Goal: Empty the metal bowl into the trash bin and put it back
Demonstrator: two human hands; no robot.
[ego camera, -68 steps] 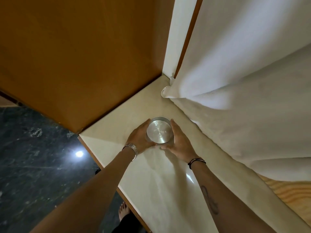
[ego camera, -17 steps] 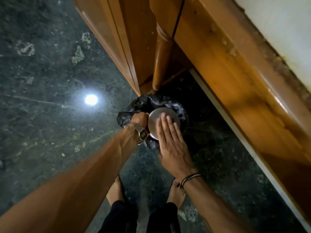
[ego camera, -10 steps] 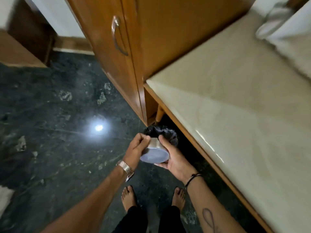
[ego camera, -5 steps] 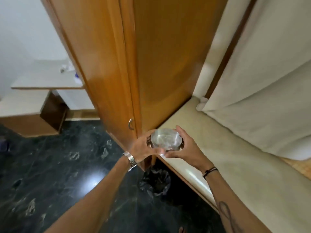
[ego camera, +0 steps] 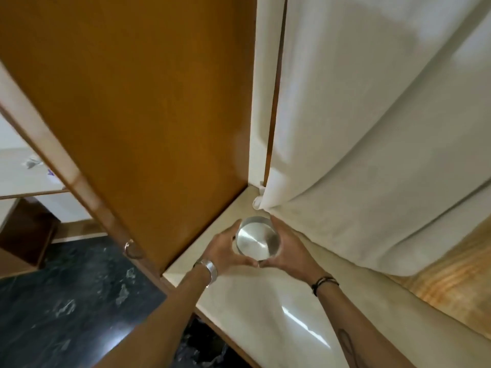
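Note:
The round metal bowl is upright and looks empty, its shiny inside facing me. It is held low over the far end of the cream countertop, near the corner; whether it touches the surface I cannot tell. My left hand grips its left side and my right hand grips its right side, thumbs nearly meeting at the front. The trash bin's black bag shows on the floor under the counter's front edge, partly behind my left forearm.
A tall wooden cabinet with a metal handle stands against the counter's left side. White curtains hang over the counter's back edge, close behind the bowl. Dark marble floor lies at lower left.
Both hands lifted the bowl from the bin on the floor, turned it upright, and carried it forward over the countertop toward the corner by the curtain.

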